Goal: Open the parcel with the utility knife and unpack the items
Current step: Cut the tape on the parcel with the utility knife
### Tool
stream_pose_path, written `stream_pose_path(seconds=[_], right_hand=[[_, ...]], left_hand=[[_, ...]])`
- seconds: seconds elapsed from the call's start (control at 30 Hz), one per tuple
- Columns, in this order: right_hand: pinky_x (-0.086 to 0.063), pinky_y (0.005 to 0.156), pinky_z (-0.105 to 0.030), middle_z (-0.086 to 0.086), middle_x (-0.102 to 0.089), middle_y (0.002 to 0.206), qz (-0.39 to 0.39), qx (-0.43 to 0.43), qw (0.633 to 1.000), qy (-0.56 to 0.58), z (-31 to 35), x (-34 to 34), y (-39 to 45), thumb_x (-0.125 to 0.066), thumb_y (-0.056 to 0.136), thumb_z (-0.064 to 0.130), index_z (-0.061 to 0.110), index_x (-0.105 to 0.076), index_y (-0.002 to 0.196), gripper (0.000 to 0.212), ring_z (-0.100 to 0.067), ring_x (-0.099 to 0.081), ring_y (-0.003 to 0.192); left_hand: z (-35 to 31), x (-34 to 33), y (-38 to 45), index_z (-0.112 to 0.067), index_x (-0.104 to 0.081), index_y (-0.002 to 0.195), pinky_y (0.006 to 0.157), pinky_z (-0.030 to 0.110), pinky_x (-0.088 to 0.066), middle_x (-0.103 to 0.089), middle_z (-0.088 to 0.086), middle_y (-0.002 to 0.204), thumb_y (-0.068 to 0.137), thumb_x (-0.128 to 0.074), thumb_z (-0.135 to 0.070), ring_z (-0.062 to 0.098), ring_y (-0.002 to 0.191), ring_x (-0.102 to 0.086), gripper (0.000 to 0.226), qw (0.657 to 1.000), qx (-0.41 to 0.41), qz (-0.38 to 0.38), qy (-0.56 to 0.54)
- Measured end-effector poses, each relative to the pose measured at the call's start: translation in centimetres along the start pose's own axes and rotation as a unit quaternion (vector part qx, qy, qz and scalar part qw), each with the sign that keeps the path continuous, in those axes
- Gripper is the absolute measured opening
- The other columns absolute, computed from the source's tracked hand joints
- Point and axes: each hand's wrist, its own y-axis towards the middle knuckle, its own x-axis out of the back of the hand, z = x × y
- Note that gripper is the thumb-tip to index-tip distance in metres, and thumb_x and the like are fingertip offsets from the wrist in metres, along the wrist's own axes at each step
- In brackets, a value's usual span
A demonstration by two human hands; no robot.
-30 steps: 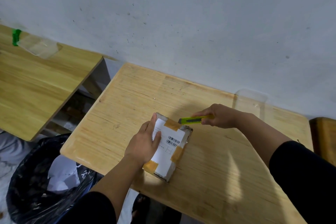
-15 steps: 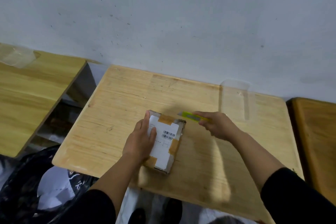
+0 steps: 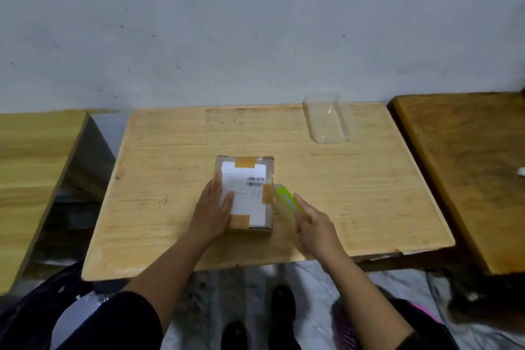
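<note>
The parcel (image 3: 245, 192) lies mid-table (image 3: 369, 193), its tape strips apparently uncut. Our left hand (image 3: 214, 207) presses flat, fingers spread, on its label; our right hand (image 3: 316, 226) grips the utility knife (image 3: 288, 200), tip at the parcel's right edge. We judge cutting barely begun and unpacking still ahead.

From my end the table (image 3: 355, 193) reads as pale wood with visible grain and a smooth, faintly sheened finish. The parcel (image 3: 268, 169) looks like matt brown cardboard, crossed by strips of tan packing tape (image 3: 246, 162) and covered by a white paper label (image 3: 244, 193) with a printed barcode. The utility knife (image 3: 288, 199) has a bright yellow-green plastic body, smooth. A clear plastic container (image 3: 326, 119) looks glossy and transparent. The wall (image 3: 255, 23) is matt grey, scuffed.
</note>
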Motion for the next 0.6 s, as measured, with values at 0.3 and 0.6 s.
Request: stream_pose_path(seconds=[0.3, 0.6], right_hand=[[-0.035, 0.057, -0.018, 0.021, -0.042, 0.073, -0.03, -0.032, 0.997, 0.067, 0.6, -1.7, -1.3, -0.044, 0.095, 0.024, 0.037, -0.047, 0.132, 0.04, 0.004, -0.036, 0.06], [-0.035, 0.076, -0.023, 0.003, -0.052, 0.095, -0.065, -0.026, 0.997, 0.01, 1.8, -2.3, -0.8, -0.04, 0.096, 0.023, 0.034, -0.045, 0.135, 0.041, -0.015, -0.044, 0.085]], left_hand=[[1.1, -0.4, 0.1, -0.02, -0.005, 0.149, 0.106, 0.038, -0.032, -0.034, 0.009, 0.147, 0.098, -0.037, -0.029, 0.025, 0.129, -0.037, 0.06, 0.999, -0.013, -0.003, -0.038], [1.0, -0.1, 0.1, -0.019, -0.003, 0.148, 0.102, 0.036, -0.033, -0.038, 0.01, 0.143, 0.098, -0.038, -0.026, 0.024, 0.125, -0.039, 0.062, 0.998, -0.022, -0.008, -0.054]])
